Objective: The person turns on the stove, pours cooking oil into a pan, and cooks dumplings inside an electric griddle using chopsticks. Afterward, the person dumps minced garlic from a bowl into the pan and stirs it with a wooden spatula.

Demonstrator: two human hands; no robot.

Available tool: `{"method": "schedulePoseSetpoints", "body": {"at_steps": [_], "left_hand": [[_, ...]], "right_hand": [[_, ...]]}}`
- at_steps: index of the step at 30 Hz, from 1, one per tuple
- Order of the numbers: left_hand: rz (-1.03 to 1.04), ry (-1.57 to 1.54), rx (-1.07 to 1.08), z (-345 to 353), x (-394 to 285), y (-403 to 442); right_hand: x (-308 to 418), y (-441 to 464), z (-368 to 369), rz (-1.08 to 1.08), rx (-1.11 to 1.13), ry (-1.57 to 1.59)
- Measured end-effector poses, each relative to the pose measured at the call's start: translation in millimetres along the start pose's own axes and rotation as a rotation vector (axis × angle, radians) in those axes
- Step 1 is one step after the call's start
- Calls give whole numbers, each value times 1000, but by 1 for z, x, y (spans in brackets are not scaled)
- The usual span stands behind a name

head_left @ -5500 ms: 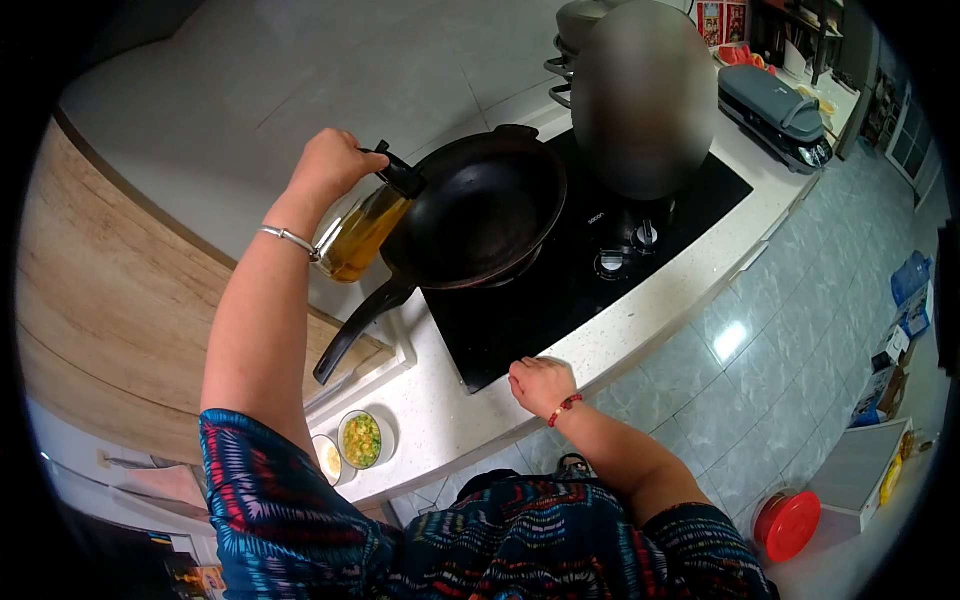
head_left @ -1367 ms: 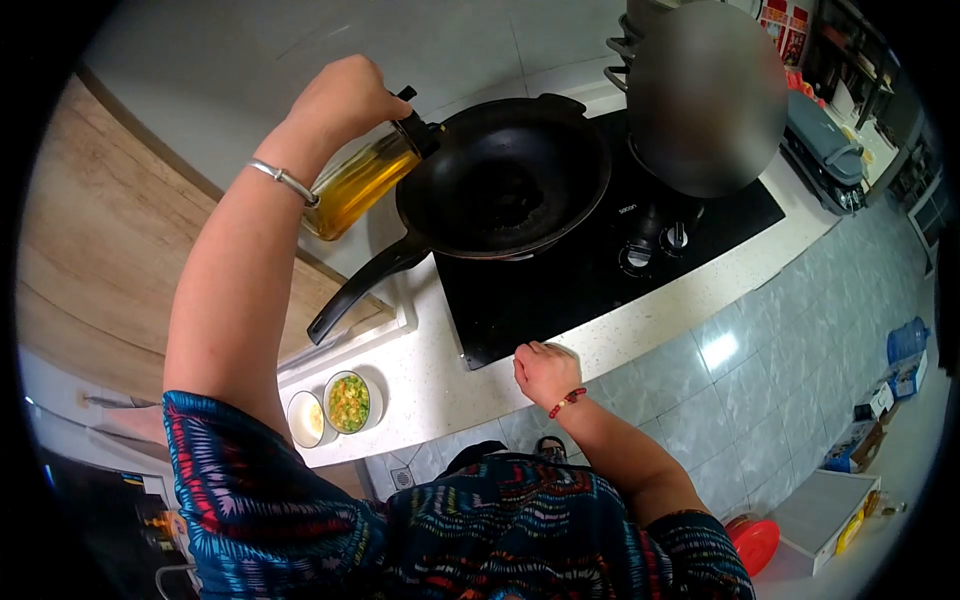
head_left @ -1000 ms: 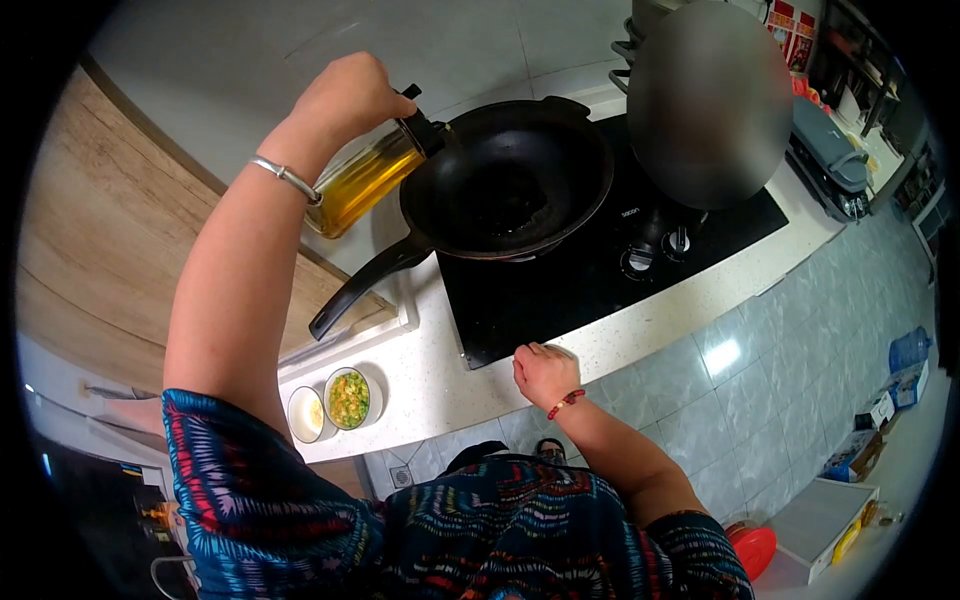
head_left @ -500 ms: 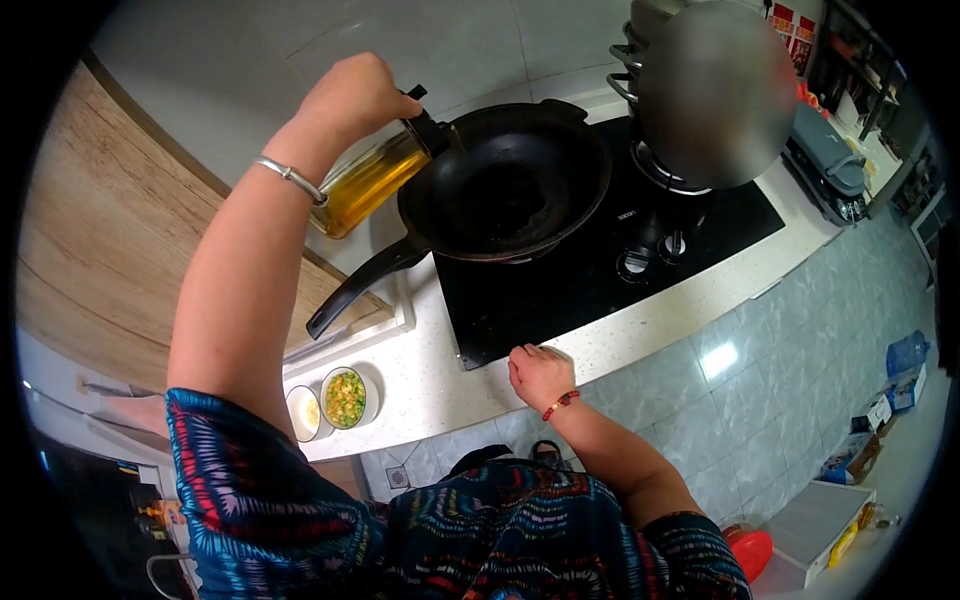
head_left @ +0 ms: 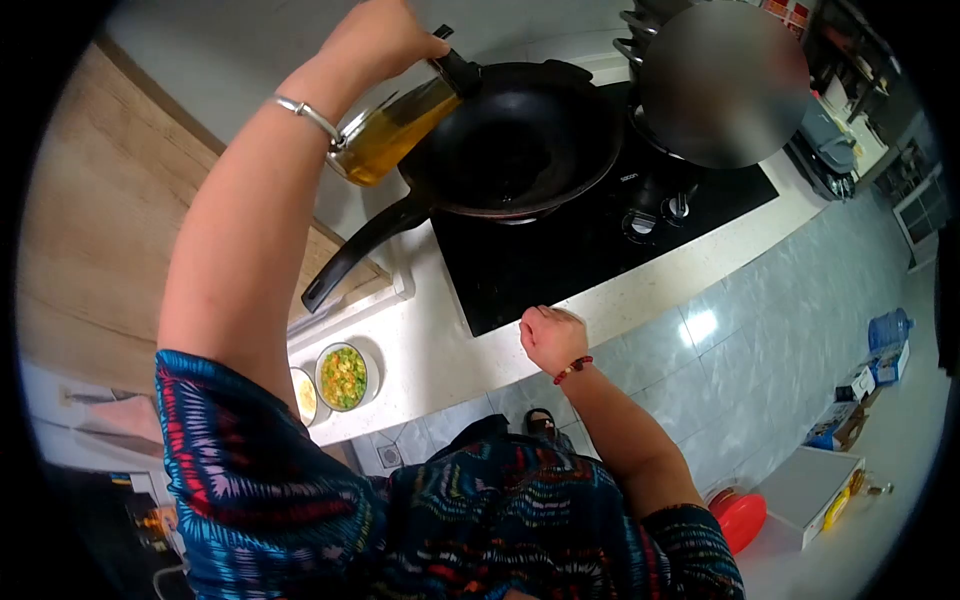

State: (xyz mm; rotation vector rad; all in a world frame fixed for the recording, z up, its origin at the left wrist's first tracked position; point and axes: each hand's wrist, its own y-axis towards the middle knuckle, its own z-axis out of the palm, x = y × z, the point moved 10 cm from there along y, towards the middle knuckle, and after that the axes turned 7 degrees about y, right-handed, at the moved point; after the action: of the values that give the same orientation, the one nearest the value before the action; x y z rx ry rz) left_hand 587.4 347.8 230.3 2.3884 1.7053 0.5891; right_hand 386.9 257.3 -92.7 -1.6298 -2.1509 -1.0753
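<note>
My left hand [head_left: 378,42] is closed on the black handle of a glass oil bottle [head_left: 400,128] holding yellow oil. The bottle is tilted, with its black spout over the left rim of a black wok [head_left: 500,150]. A little dark liquid glistens at the wok's bottom. The wok sits on the left side of a black gas hob [head_left: 545,265], its long handle [head_left: 365,250] pointing toward the near left. My right hand [head_left: 555,338] is curled into a loose fist by the counter's front edge, with nothing visible in it.
A bowl of diced mixed vegetables [head_left: 342,378] and a smaller bowl with pale contents [head_left: 304,394] stand on the white counter [head_left: 420,370]. Two control knobs [head_left: 640,225] are on the hob's right. A blurred patch covers the right burner. A wooden panel [head_left: 110,220] rises at left.
The whole view has shifted, so wok and hob appear higher. The bottle stays tilted over the wok in my left hand. My right hand has drawn slightly off the hob's edge, curled.
</note>
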Motion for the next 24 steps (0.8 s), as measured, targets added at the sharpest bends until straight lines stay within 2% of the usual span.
{"method": "schedulePoseSetpoints", "body": {"at_steps": [2,4,6,10,11,13,17,21,22,24], "left_hand": [[29,-35,-31,0,5,4],[-115,-321,24,1,19,-3],[-138,-444,-26,3,28,0],[-379,-1149,20,34,47,-8],[-343,-1166,20,37,45,-7],[-416,-1416,0,49,50,-12],[-368,-1500,-102,37,45,-25],[-325,-1616,-152,20,34,-39],[-313,-1669,-147,16,25,-44],[-303,-1700,-141,6,4,-55]], "right_hand": [[0,0,1,34,17,-6],[-4,0,4,87,72,-3],[-11,-4,10,116,100,-19],[-11,-6,7,130,66,-24],[-12,-5,4,145,39,-44],[-10,-5,5,145,50,-24],[-12,-8,1,141,28,45],[-20,-41,-35,153,-77,366],[-25,-63,-56,177,-122,382],[-58,-121,-85,331,-72,357]]}}
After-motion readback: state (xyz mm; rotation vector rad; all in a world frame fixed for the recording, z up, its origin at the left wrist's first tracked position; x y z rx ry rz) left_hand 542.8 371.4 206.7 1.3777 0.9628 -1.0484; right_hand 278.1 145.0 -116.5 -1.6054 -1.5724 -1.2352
